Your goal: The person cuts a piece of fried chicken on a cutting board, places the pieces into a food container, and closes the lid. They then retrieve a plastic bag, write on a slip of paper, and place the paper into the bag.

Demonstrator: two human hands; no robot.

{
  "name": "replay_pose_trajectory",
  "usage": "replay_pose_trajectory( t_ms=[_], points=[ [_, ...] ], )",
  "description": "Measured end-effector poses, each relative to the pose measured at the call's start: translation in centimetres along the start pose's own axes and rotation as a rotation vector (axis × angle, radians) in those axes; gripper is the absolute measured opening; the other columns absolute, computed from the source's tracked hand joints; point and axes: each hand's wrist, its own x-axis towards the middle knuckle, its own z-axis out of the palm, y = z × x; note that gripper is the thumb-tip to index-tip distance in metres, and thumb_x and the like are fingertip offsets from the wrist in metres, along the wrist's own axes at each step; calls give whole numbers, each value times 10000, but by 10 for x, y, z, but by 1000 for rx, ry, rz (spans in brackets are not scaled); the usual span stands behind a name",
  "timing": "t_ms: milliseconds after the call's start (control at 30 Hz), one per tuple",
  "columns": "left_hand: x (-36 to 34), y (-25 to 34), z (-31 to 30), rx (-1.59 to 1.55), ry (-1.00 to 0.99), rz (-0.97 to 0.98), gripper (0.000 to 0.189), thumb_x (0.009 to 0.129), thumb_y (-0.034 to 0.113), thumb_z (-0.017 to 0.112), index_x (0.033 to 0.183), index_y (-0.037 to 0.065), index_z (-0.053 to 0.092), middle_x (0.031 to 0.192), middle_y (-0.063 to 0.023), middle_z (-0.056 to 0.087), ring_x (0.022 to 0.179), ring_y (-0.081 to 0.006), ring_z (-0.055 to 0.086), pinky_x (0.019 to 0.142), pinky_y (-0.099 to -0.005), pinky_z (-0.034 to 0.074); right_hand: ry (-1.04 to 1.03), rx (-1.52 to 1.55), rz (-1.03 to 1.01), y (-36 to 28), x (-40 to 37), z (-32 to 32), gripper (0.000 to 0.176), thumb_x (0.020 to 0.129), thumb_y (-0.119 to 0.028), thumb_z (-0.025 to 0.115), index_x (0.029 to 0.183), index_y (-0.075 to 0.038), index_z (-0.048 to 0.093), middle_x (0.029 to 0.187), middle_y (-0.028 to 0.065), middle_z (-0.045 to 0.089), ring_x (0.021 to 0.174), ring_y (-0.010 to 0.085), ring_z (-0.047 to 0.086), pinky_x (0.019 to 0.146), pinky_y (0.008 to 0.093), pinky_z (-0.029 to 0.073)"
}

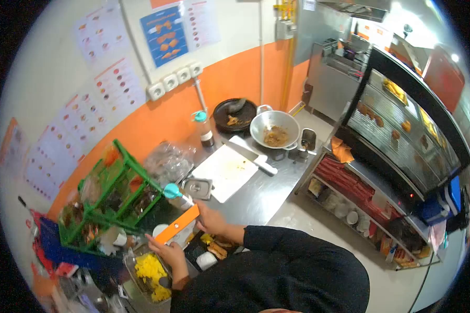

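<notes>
An orange strip (177,225) with a small printed mark is held slantwise between both hands. My right hand (212,219) grips its upper end, and my left hand (168,252) has its lower end between thumb and fingers. Below my left hand, a clear container (132,265) holds yellow food (150,274). A black tray (196,249) lies between my forearms, with browned food pieces (216,251) and a white item (207,261). Just beyond the strip stands a bottle with a turquoise lid (172,191).
A green divided rack (115,203) stands at the left. Farther back are a metal container (197,188), a white cutting board (219,175) with a knife (249,154), a metal wok (265,124) and a dark stone mortar (226,110). A glass display case (402,125) is at the right.
</notes>
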Motion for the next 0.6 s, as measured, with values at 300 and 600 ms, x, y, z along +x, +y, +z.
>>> replay_pose_trajectory(
  t_ms=[300, 600],
  points=[
    [-17, -33, -6, -255, 45, 53, 558, 870, -61, 445, 1414, 39, 377, 1382, -210, 519, 1294, -397, 495, 1090, -441, 376, 83, 265, -74, 18, 6, -1, 726, 775, 127, 477, 1462, -83, 373, 1324, 170, 585, 1114, 290, 620, 874, 328, 520],
    [-2, -80, -10, -703, -126, -43, 303, 810, -149, 451, 950, -10, 681, 1280, -172, 635, 1249, -287, 563, 1067, -340, 394, -139, 460, -42, 30, 30, -25, 413, 876, 119, 430, 1063, -56, 754, 1166, 161, 676, 1124, 271, 622, 1011, 336, 438]
  ],
)
